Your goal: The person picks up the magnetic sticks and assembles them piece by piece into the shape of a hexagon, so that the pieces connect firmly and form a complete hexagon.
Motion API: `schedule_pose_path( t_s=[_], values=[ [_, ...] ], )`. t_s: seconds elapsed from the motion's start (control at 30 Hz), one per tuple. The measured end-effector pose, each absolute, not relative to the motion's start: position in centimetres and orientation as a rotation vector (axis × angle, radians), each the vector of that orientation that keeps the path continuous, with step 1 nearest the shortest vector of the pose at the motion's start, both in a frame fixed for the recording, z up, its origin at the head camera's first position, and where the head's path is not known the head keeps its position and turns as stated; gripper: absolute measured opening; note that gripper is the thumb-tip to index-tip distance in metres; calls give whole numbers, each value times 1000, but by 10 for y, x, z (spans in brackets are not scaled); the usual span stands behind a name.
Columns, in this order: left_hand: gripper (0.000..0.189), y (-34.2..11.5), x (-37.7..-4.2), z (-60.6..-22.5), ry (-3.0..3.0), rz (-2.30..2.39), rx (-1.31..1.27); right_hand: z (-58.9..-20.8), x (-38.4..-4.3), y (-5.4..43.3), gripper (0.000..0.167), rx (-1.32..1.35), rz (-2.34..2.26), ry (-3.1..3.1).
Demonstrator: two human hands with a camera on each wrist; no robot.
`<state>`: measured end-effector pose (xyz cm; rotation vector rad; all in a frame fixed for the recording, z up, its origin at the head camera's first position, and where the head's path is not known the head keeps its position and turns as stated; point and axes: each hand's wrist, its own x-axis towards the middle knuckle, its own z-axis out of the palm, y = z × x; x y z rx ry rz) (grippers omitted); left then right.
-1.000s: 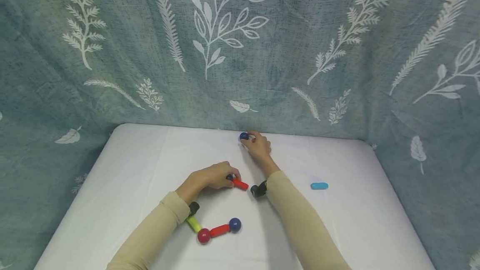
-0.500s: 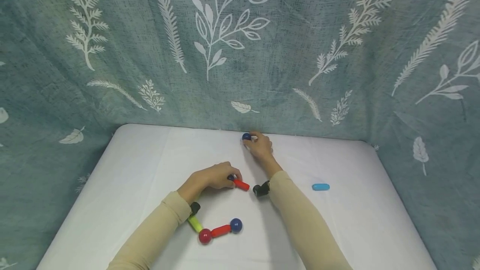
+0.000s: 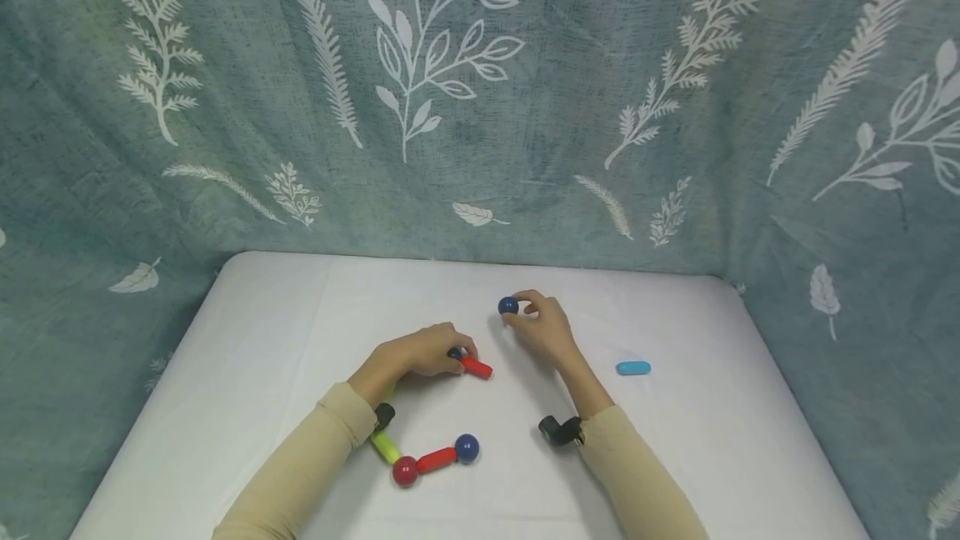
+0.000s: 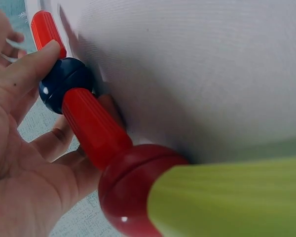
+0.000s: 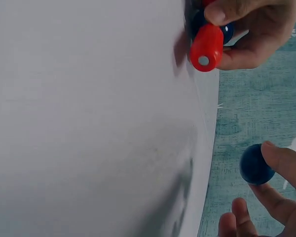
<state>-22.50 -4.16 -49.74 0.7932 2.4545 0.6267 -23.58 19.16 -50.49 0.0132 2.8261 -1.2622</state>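
Note:
My left hand [image 3: 427, 351] grips a dark blue ball [image 4: 64, 84] of a magnetic building set between thumb and fingers. A red rod [image 3: 477, 368] sticks out from that ball, its free end showing a round metal tip in the right wrist view. On the ball's other side, the left wrist view shows another red rod [image 4: 96, 126], joined to a red ball [image 4: 133, 187] and a yellow-green rod [image 4: 232, 197]. My right hand [image 3: 547, 327] pinches a separate blue ball [image 3: 507, 307], beyond and to the right of the left hand. The left forearm hides part of the chain.
Nearer the front, a red ball [image 3: 405, 472] joins a yellow-green rod [image 3: 386, 446] and a red rod [image 3: 437, 461] ending in a blue ball [image 3: 467, 448]. A light blue rod [image 3: 633, 367] lies at right on the white table [image 3: 720, 457]. A green patterned curtain [image 3: 480, 107] hangs behind.
My right hand has drawn the loose blue ball back from the table's far edge, towards me and slightly right. The left hand keeps its place and its grip.

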Motion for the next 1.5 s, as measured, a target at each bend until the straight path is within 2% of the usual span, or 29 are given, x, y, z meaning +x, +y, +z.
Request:
schedule_pose_path(
  t_s=[0.33, 0.57, 1.5],
  values=[
    [20, -46, -226, -497, 2444, 661, 782, -511, -179, 209, 40, -73, -1214, 2797],
    [21, -47, -225, -496, 2438, 666, 802, -522, -154, 212, 33, -145, -1134, 2756],
    [29, -45, -220, -495, 2434, 628, 809, -524, -144, 189, 32, -282, -1074, 2744]
  ],
)
